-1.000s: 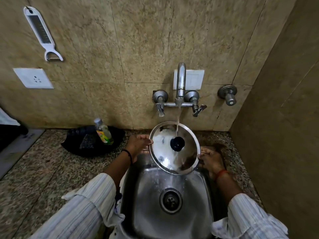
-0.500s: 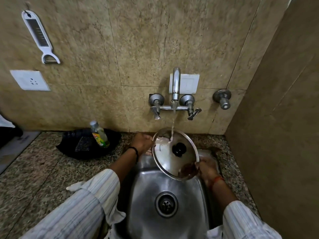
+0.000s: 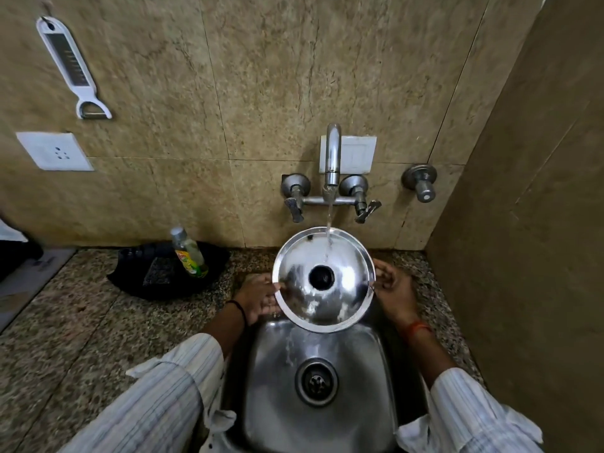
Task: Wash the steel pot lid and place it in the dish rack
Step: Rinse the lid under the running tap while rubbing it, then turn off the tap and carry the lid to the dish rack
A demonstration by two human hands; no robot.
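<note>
The round steel pot lid [image 3: 346,289] with a black knob in its middle is held tilted toward me over the steel sink [image 3: 277,387]. Water runs from the tap [image 3: 331,158] onto its upper part. My left hand [image 3: 258,297] grips the lid's left rim and my right hand [image 3: 394,289] grips its right rim. No dish rack is in view.
A bottle of green dish liquid [image 3: 189,253] stands on a black tray [image 3: 140,276] on the granite counter to the left of the sink. A white peeler [image 3: 70,65] and a wall socket [image 3: 54,152] are on the tiled wall. A side wall closes the right.
The lid has turned from a sideways tilt to face me more squarely, and my right hand has moved from its lower rim to its right rim. Water keeps running.
</note>
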